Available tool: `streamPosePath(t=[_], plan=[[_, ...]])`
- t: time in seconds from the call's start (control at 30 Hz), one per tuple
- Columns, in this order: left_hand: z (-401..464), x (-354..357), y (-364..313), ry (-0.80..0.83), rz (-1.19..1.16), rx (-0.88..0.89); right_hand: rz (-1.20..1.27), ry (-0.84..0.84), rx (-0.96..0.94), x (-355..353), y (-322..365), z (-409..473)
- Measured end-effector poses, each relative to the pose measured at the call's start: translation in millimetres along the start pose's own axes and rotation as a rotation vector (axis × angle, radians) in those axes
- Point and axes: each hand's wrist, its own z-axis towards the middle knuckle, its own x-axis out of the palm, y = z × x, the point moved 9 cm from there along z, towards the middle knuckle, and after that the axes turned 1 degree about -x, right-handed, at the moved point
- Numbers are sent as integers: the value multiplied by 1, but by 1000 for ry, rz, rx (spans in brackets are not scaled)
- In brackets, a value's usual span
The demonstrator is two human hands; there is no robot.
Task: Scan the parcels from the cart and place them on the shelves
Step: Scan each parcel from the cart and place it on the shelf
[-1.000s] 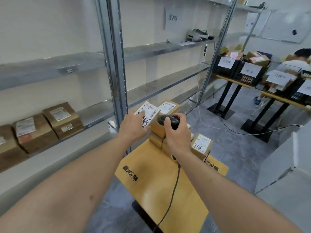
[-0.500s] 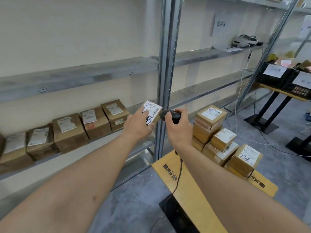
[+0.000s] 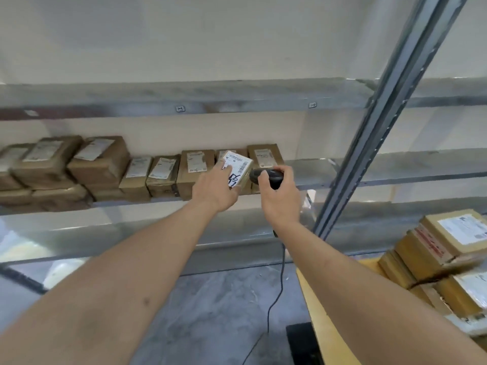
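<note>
My left hand (image 3: 214,189) grips a small brown parcel (image 3: 239,168) with a white barcode label and black handwriting, held up in front of the middle shelf (image 3: 316,172). My right hand (image 3: 279,198) grips a black corded barcode scanner (image 3: 266,175), its head right beside the parcel's label. A row of brown parcels (image 3: 195,167) stands on that shelf behind my hands. Several more labelled parcels (image 3: 448,248) are stacked on the yellow cart (image 3: 332,322) at the lower right.
A grey metal upright (image 3: 390,106) of the rack slants through the right side. An upper shelf (image 3: 184,98) runs above, a lower one (image 3: 131,233) below. The scanner's black cable (image 3: 279,285) hangs to the grey floor. The middle shelf right of the parcels is bare.
My view has swung left toward the shelf, and both hands moved with it, carrying parcel and scanner from over the cart to in front of the shelved parcels.
</note>
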Motion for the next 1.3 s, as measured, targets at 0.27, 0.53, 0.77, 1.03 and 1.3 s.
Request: streamPosePath(t=[0.27, 0.53, 0.77, 1.03, 1.3], plan=[[5, -8, 102, -30, -34, -242, 16, 181, -60, 100, 23, 17], [38, -2, 224, -38, -62, -373, 2, 280, -63, 224, 50, 30], [96, 3, 320, -5, -62, -371, -25, 253, -16, 331, 69, 45], [141, 16, 387, -18, -67, -380, -81, 239, 30, 410, 75, 60], [173, 31, 401, 19, 34, -367, -135, 257, 60, 442, 65, 82]])
